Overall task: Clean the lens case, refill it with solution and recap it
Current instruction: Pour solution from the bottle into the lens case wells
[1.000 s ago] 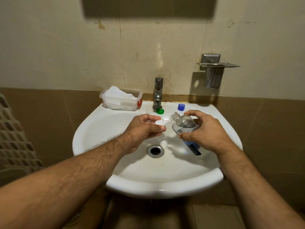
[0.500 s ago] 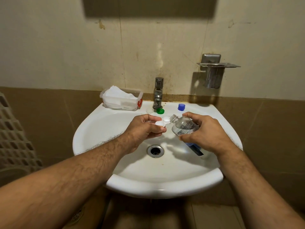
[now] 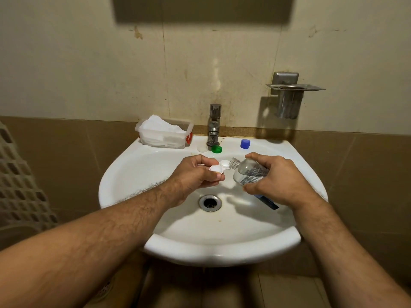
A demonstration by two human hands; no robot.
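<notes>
Head view: above the sink [image 3: 124, 178], the lens case [image 3: 220, 166] is pinched by the left hand [image 3: 195, 174] fingers; the tilted solution bottle [image 3: 248, 172], its mouth at the case, is gripped by the right hand [image 3: 278, 181].

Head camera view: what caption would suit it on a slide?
Over the sink, the left hand holds an open lens case while the right hand tips a solution bottle toward it.

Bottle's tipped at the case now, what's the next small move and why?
Probably tip the bottle a little further so solution runs into the far well. The right hand holds it uncapped, neck beside that open well of the lens case, which the left hand pinches over the sink. Whether liquid is flowing yet cannot be seen.
</notes>
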